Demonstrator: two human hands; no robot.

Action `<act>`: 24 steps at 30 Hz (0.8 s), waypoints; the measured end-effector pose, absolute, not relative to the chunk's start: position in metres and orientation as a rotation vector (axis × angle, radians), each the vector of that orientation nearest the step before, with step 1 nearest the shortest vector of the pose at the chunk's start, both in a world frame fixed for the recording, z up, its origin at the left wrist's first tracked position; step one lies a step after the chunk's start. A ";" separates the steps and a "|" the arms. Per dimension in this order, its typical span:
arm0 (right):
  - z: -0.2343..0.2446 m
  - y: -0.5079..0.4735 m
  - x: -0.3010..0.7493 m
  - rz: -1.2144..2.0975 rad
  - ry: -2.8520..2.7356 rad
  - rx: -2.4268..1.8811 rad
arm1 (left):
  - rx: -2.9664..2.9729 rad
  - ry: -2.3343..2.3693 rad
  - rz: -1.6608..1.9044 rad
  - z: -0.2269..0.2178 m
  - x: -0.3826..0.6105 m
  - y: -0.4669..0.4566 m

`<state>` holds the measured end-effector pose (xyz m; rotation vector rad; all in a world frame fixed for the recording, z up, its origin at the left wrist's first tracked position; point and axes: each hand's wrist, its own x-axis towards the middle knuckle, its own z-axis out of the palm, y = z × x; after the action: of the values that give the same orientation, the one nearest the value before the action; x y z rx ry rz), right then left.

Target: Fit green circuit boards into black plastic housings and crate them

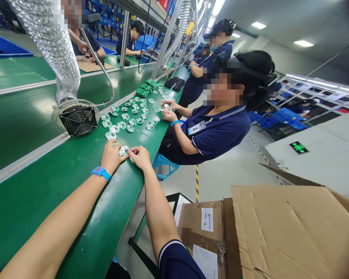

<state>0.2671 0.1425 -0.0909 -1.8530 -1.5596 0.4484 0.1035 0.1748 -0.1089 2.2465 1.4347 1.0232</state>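
Note:
A small white-and-green circuit board point(123, 150) is held just above the green bench top, near its front edge. My left hand point(111, 155), with a blue wrist strap point(101, 173), grips the board's left side between thumb and fingers. At the board's right edge, my right hand point(140, 157) is closed in a pinch and touches it; any tiny part between those fingertips is too small to make out. Just beyond my left fingers lies another circuit board point(111, 135), at the near end of several loose boards spread across the bench.
A round fan point(79, 121) on a silver duct point(61, 50) stands left of the boards. Farther up are a pile of green boards point(146, 87) and a black tray point(175, 83). A co-worker point(218, 124) sits at the right. Cardboard boxes point(291, 228) stand at lower right.

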 end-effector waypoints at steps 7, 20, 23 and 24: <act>-0.087 0.142 0.262 0.523 -1.540 -1.835 | 2.223 1.319 1.045 -0.105 0.093 0.170; -0.049 0.032 0.164 0.295 -1.262 -1.158 | 1.524 1.282 1.134 -0.019 0.004 0.059; -0.027 -0.005 0.116 0.248 -1.360 -0.966 | 1.134 1.097 1.131 0.011 -0.037 -0.010; -0.020 -0.016 0.102 0.239 -1.403 -0.909 | 1.013 1.042 1.146 0.018 -0.049 -0.032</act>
<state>0.1017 -0.0158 -0.0205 -0.9093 -1.4035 0.2389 -0.0495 -0.0320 0.0182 1.0128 1.0416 1.1461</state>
